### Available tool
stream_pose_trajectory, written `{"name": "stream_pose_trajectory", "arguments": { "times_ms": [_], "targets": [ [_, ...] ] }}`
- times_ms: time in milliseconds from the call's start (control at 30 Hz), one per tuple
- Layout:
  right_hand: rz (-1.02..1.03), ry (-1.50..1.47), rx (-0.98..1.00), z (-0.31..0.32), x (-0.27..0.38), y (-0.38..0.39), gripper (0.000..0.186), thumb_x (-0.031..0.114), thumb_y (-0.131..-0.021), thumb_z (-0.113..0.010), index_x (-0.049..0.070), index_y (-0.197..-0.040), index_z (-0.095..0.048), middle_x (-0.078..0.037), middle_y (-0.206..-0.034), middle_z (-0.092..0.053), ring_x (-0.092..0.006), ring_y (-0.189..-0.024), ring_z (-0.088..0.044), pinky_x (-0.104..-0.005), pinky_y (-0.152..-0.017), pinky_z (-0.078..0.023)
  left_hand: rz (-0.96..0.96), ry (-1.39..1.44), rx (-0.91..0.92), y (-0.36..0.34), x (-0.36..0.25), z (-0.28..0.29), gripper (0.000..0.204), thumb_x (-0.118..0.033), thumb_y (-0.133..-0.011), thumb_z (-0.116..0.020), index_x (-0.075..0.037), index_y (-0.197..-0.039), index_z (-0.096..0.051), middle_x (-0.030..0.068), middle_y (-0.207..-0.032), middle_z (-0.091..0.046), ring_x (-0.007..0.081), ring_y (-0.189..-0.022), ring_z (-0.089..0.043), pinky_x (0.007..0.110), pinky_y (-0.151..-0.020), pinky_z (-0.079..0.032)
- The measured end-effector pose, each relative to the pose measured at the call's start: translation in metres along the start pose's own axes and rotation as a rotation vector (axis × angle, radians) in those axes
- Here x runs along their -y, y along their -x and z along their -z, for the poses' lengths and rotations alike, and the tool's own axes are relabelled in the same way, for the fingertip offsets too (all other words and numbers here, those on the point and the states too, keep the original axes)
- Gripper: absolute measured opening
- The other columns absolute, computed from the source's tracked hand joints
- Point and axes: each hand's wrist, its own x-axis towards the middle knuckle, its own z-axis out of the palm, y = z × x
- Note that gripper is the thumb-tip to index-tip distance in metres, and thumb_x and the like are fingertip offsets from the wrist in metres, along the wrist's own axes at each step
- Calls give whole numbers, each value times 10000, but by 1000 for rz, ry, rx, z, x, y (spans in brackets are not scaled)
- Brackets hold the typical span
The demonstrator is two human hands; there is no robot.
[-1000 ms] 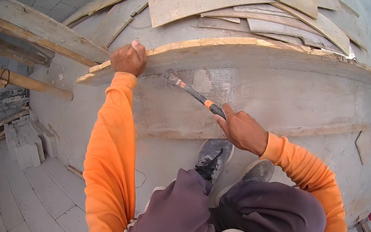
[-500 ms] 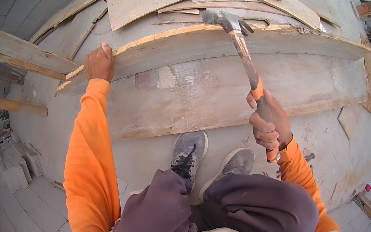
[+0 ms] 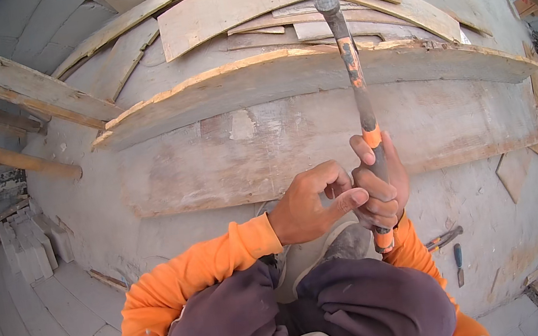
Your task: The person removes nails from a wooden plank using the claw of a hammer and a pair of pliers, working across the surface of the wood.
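Observation:
My right hand [image 3: 377, 186] grips the black and orange handle of a hammer [image 3: 353, 77], held upright with its worn metal head at the top. My left hand [image 3: 313, 200] is beside it, fingers curled and thumb at my right fingers; whatever is between them, if anything, is hidden. Behind both hands lies a long stained board [image 3: 226, 161], with another board [image 3: 215, 92] standing on edge along its far side, its top splintered.
Loose plywood pieces [image 3: 223, 10] are piled beyond the boards. A bamboo pole [image 3: 35, 159] and planks [image 3: 38, 88] are at left, near stacked pale slabs [image 3: 25, 249]. A second tool [image 3: 442, 239] and a blue-handled tool [image 3: 458, 257] lie at right, by my knee.
My left hand has left the standing board and come down to my right hand. The hammer has been raised and turned from slanting toward the board to upright in front of me.

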Motion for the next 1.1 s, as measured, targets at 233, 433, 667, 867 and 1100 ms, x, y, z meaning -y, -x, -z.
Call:
{"name": "stream_pose_trajectory", "arguments": {
  "times_ms": [233,433,667,867,1100],
  "targets": [
    [-28,104,-105,-1,-4,-8,550,566,-1116,-172,106,-1392,-290,-53,-646,-400,-83,-376,-312,-236,-285,-309,486,-97,-209,21,10,65,454,-347,-1071,-590,-27,-751,-620,38,-665,-562,118,-650,-520,318,-644,-450],
    [28,273,-297,2,-37,-42,473,535,-1129,-177,102,-1183,-359,-27,-585,-383,-66,-350,-316,-232,-255,-275,354,22,113,42,4,94,357,-334,-1042,-661,-32,-855,-628,24,-806,-625,91,-781,-569,289,-755,-492],
    [59,329,-311,5,-58,-95,462,526,-1132,-190,98,-1188,-357,-35,-593,-397,-70,-351,-321,-238,-249,-291,120,720,176,44,13,92,267,-272,-1039,-679,-24,-1017,-583,46,-933,-642,140,-903,-627,323,-833,-516],
    [3,385,-321,2,-77,-140,473,535,-1128,-192,97,-1196,-355,-35,-599,-404,-73,-354,-328,-239,-253,-294,12,927,117,55,24,118,286,-288,-1083,-601,-16,-991,-603,44,-910,-638,110,-839,-598,292,-771,-509],
    [-83,825,-721,-16,-105,-192,429,503,-1135,-241,103,-1214,-375,-16,-597,-402,-70,-351,-333,-232,-260,-280,24,790,-101,70,38,139,290,-289,-1103,-554,-17,-1012,-593,28,-834,-628,109,-800,-602,293,-760,-500]
  ]
}}
